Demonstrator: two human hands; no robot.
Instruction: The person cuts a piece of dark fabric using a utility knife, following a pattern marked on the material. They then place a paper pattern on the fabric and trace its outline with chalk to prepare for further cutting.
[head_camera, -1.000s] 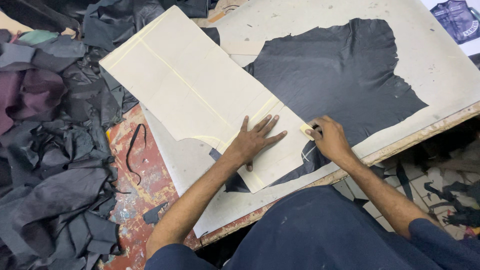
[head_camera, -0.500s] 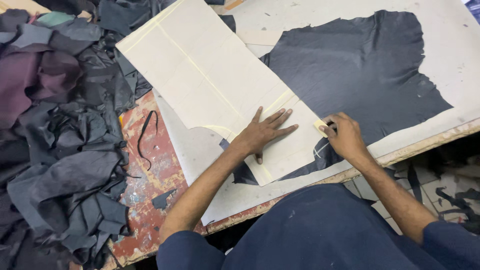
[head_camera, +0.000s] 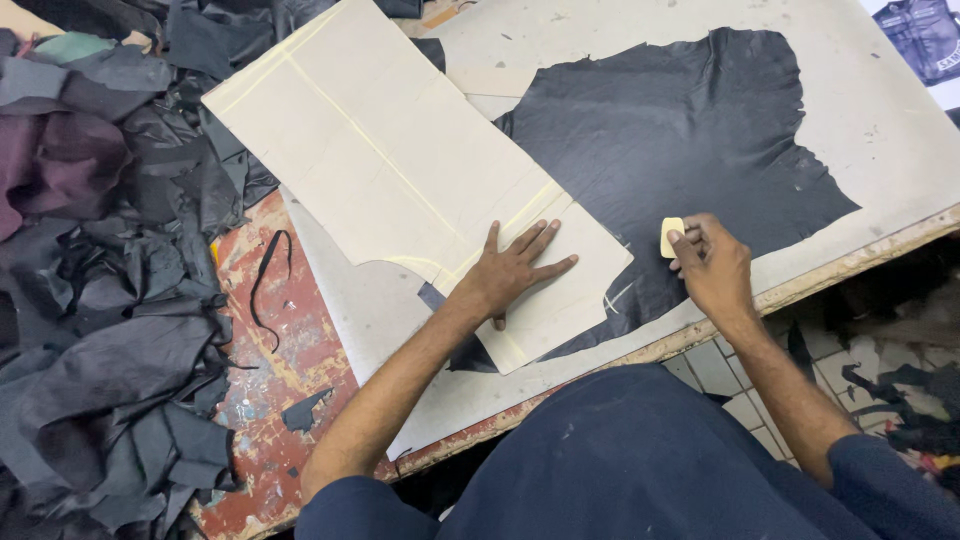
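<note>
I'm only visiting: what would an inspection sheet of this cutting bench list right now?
Surface: pale board with marks and a worn edge, lying on a red, paint-chipped table.
Job's things: cream paper pattern laid partly over a black hide; pale chalk lines on the hide by the pattern's edge.
Clutter: heap of dark offcuts at the left; a black strip on the table.
Grips: left hand flat on the pattern; right hand pinching a small pale chalk piece over the hide.
Cables: nothing seen.
Surroundings: tiled floor with dark scraps.
</note>
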